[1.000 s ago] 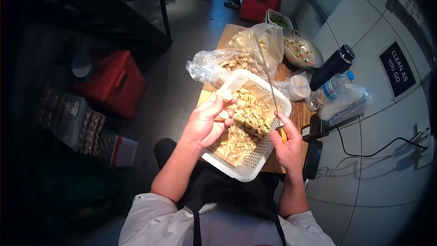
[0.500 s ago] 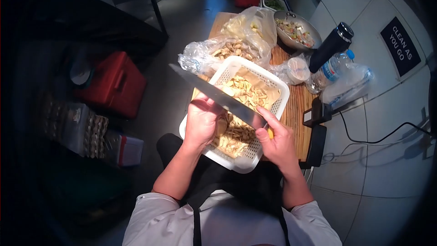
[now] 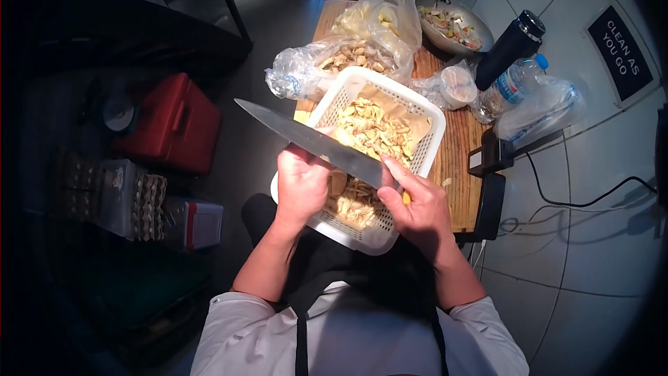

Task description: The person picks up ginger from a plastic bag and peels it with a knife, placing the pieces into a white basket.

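My right hand [image 3: 417,205] is closed round the yellow handle of a large knife [image 3: 313,141], its index finger along the blade. The blade slants up to the left across the white basket [image 3: 433,141]. Beneath the blade, my left hand [image 3: 303,181] is closed at the basket's left side, its fingertips partly hidden; a pale piece shows beside it, but its hold is unclear. Sliced light-brown pieces [image 3: 376,127] lie on brown paper in the basket, with more slices near the basket's lower end.
Behind the basket, a clear bag of brown chunks [image 3: 358,56] lies on the wooden table [image 3: 456,198]. A pan of mixed food [image 3: 452,28], a dark flask [image 3: 511,49] and a water bottle [image 3: 511,87] stand right. A red cooler [image 3: 170,125] is on the floor left.
The knife and both hands have shifted slightly left, with the blade tip farther left. The view has also moved a little; the basket and table things appear slightly higher.
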Motion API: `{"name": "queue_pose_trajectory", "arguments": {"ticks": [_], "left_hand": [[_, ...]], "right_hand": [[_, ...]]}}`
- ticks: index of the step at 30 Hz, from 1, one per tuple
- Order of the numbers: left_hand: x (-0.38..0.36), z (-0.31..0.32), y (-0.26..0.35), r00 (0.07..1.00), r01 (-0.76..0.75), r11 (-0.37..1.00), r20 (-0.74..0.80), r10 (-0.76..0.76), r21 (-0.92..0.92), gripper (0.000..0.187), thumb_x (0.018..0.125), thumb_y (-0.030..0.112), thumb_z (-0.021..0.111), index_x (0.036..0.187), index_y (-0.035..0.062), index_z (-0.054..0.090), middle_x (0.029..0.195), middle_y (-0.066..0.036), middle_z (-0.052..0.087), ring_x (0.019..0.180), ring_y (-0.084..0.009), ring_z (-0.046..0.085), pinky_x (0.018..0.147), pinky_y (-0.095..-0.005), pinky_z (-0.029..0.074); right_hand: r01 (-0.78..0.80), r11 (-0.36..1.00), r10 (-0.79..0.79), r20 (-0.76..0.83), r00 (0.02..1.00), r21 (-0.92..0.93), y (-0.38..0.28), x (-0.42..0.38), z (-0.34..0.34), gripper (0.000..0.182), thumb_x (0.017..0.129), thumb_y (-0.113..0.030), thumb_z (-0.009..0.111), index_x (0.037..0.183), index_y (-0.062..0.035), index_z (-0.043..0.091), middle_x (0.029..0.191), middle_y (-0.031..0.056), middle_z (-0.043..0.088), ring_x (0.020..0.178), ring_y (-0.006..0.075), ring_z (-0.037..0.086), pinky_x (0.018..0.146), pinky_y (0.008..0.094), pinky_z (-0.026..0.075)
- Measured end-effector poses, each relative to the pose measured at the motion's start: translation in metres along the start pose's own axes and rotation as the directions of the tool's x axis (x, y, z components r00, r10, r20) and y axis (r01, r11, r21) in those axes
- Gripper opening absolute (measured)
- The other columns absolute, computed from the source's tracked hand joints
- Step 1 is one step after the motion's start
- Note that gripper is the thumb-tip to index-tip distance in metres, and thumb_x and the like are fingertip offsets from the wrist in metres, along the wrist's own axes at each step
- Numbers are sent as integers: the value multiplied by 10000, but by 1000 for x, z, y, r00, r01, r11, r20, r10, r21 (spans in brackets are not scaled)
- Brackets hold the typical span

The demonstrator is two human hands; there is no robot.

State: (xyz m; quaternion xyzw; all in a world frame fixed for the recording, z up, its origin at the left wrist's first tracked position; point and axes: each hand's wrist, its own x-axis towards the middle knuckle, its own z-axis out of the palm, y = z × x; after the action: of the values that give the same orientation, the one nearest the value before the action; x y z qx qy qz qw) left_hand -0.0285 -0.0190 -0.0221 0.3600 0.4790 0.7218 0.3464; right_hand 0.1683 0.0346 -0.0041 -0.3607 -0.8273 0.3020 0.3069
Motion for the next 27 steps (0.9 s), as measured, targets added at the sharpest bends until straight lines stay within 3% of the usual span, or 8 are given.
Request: {"name": "queue_pose_trajectory", "arguments": {"ticks": [6,9,11,14,22,27], "left_hand": [[-17,10,-9,973,150,984,190,-130,-92,186,960,63,672,1111,-19,601,1026,-68,681,938,-108,636,857,-261,503],[-8,6,-12,983,149,959,140,-117,-242,220,957,69,678,1134,-14,577,1009,-62,678,932,-100,627,859,-247,491],[-2,-8,-29,996,55,988,84,-43,-147,249,937,29,679,1159,-4,569,1028,-60,670,939,-102,626,845,-249,497],[-1,1,-14,1000,6,989,1,-6,-150,277,931,2,669,1193,-5,580,1041,-71,668,933,-119,637,805,-267,524],[-2,1,-18,998,52,971,53,-40,-235,276,930,-41,633,1201,-24,584,1074,-81,668,944,-132,644,820,-276,535],[-3,4,-14,998,43,982,-42,-52,-184,288,917,-62,635,1197,-27,582,1052,-73,658,955,-126,631,868,-275,514]], "right_hand": [[-52,996,56,-48,997,72,2,11,2,478,912,-374,704,1316,-125,651,926,192,721,856,379,712,740,408,558],[-44,991,50,-45,998,123,8,13,1,476,914,-375,701,1315,-124,651,944,198,722,874,381,713,745,405,559],[-10,996,12,-24,1000,89,7,8,-2,482,911,-376,702,1314,-118,651,953,202,721,876,379,714,744,404,561],[12,1000,-12,-6,1000,23,8,-3,0,488,899,-375,710,1304,-106,657,924,197,720,847,374,713,730,410,562],[-1,1000,1,-6,1000,-18,4,-5,-4,487,889,-366,716,1286,-89,664,864,192,708,785,370,703,702,424,561],[-13,1000,13,13,1000,7,2,-5,-4,489,890,-368,716,1287,-88,662,880,188,711,789,367,705,705,419,563]]}}
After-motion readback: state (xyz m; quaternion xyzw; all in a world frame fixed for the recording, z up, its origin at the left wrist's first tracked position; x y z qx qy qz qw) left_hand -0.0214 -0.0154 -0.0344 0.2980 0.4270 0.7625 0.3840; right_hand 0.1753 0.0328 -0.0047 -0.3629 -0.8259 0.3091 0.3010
